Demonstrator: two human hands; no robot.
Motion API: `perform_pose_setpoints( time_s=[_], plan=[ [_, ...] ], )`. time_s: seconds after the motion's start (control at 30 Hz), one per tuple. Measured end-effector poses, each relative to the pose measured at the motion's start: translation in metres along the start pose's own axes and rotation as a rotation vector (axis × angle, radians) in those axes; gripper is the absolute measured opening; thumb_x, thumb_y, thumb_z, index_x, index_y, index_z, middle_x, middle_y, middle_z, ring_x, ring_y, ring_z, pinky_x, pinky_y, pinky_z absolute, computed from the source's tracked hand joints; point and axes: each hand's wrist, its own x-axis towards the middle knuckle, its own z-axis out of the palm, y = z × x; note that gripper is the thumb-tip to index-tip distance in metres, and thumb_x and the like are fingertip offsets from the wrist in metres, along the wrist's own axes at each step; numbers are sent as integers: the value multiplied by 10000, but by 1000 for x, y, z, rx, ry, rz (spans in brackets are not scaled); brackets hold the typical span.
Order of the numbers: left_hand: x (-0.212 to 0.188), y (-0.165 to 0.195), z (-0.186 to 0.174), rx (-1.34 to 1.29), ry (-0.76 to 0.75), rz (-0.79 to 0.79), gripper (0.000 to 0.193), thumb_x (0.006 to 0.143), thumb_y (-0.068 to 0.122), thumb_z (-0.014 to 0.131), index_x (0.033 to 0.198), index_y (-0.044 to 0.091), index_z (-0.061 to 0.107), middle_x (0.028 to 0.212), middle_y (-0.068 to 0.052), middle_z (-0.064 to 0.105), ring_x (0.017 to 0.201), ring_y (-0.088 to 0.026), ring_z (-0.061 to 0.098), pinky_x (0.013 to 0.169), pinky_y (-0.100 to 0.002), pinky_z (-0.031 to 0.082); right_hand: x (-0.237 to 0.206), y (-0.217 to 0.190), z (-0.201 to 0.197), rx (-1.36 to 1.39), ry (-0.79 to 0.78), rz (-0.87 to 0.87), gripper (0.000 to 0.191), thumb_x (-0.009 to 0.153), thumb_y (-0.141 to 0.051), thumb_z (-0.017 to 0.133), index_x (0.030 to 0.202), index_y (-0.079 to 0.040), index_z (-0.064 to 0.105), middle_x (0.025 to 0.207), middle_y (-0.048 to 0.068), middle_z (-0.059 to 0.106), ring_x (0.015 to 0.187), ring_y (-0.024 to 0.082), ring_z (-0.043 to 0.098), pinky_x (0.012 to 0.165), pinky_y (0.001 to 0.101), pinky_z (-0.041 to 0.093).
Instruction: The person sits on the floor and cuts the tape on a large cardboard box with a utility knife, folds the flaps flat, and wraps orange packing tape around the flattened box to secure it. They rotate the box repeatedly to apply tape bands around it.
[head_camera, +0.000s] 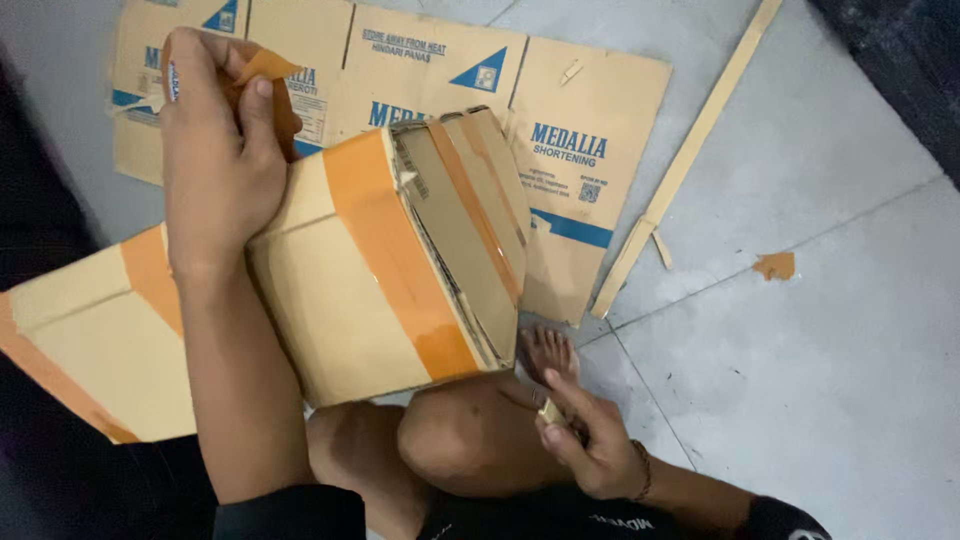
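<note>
From the head camera, looking down: the person sits on the grey tiled floor (830, 380) with 1 knee (465, 435) raised and bare toes (548, 350) just past it.

The left hand (215, 150) is up at the far left, closed narrow, thumb and fingers pinching a strip of orange tape (262, 68) at the top edge of the cardboard box (340, 300). The left forearm runs down across the box's near face, so this hand is plainly the nearer one and in contact.

The box leans tilted against the leg, its long axis running from lower left to upper right, away from the body. 1 broad orange tape band (395, 250) wraps it, and folded flaps (480, 200) close the right end.

The right hand (590, 450) sits low, beside the knee, below the box's right corner and apart from it. It is curled shut on a small pale thing (551, 411), a scrap or small tool; I cannot tell which.

Beyond lies a flattened printed carton (590, 110), a long cardboard strip (690, 150) and 1 torn orange scrap (776, 265) well off to the right.
</note>
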Motion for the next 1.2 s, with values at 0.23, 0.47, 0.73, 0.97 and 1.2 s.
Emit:
perform_pose_setpoints(
  time_s=[0.23,0.47,0.73,0.97,1.2],
  plan=[
    [-18,10,-3,91,-9,12,157,1183,-56,551,1232,-16,408,1040,-188,593,954,-370,606,869,-455,488,-30,20,29,-97,16,-87,540,1057,8,530,1578,-35,393,782,30,617,653,118,594,643,277,528],
    [-23,-3,-1,79,-5,59,157,1125,-78,514,1231,-20,414,1130,-177,565,1067,-355,540,971,-462,442,-18,5,47,-244,138,-99,538,1030,6,547,1551,-3,414,828,57,627,700,137,616,661,276,523],
    [-20,1,2,79,-20,25,132,1135,-75,523,1204,-21,424,1128,-162,558,1107,-354,484,1003,-479,411,-14,-10,54,-261,208,-45,518,1032,1,546,1535,11,424,855,60,626,670,113,582,642,259,516],
    [-23,15,-3,70,-53,-54,132,1183,-43,556,1199,-25,426,1073,-148,586,1030,-321,582,1021,-518,418,-8,-21,59,-183,225,131,533,1001,25,534,1519,19,407,867,61,645,603,93,560,567,234,519],
    [-27,8,-3,148,-39,86,155,1118,-100,515,1201,-11,419,1200,-171,571,1130,-372,544,1030,-464,435,-22,-27,54,-348,233,33,570,956,82,565,1509,-6,463,1341,239,671,674,99,649,625,256,549]
  ],
)
